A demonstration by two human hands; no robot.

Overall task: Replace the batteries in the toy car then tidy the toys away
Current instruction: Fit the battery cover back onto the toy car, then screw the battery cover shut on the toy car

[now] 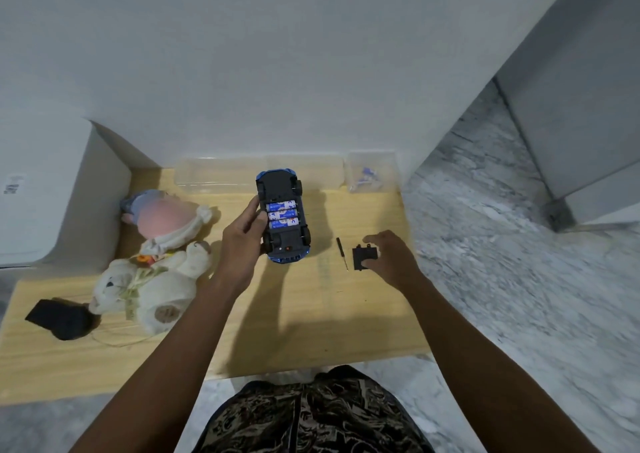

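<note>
A blue toy car (282,215) is turned upside down above the wooden table (294,321), its black underside up. Three blue-and-white batteries (282,214) lie side by side in its uncovered battery bay. My left hand (242,241) grips the car along its left side. My right hand (389,257) rests on the table to the right, fingers closing on the black battery cover (362,258). A small black screwdriver (342,253) lies on the table between the car and the cover.
A white teddy bear (152,290) and a pink-and-blue soft toy (166,219) lie at the left. A black object (60,317) sits at the front left. Clear plastic boxes (221,175) and a small one with blue bits (370,175) line the wall. Marble floor lies to the right.
</note>
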